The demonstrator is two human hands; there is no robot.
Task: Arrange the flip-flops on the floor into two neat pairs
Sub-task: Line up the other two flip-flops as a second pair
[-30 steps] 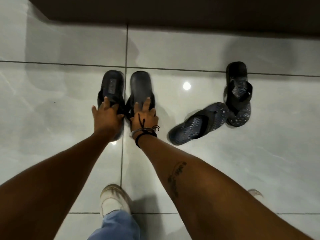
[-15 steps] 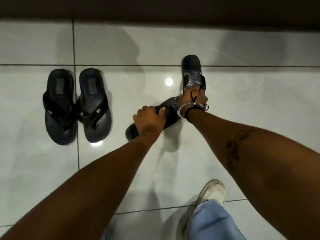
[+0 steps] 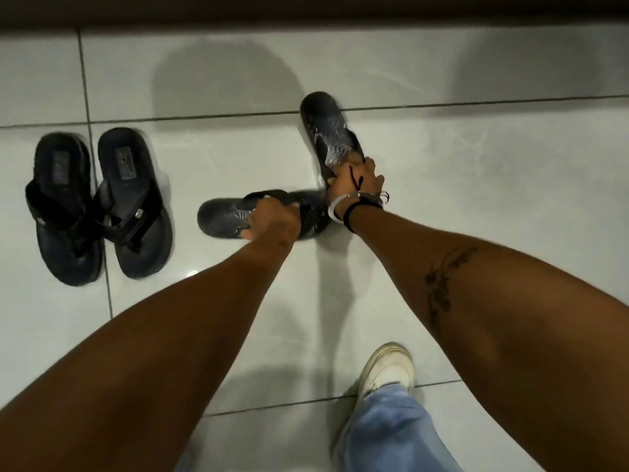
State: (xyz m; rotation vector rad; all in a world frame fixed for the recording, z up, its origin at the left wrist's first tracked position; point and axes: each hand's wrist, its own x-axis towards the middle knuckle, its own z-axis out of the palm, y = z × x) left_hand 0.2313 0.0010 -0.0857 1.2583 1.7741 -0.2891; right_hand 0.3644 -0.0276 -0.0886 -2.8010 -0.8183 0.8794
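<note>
The left hand [image 3: 272,218] was clamped on the straps of a patterned flip-flop [image 3: 231,218] lying crosswise on the tiled floor [image 3: 476,199]. Just right of it, the right hand [image 3: 355,178] gripped the second patterned flip-flop [image 3: 328,131]. Well left of both grips, the plain black pair [image 3: 98,202] sat side by side.

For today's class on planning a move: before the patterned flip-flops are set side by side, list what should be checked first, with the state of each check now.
1. Left hand grips the sideways flip-flop: ok.
2. Right hand grips the angled flip-flop: ok.
3. Patterned two lie parallel: not ok; they stand roughly at right angles.
4. Black pair already neat, side by side: ok.
5. Bare floor to the right for placing: ok.
6. Which patterned one is left or right foot: cannot tell.
</note>
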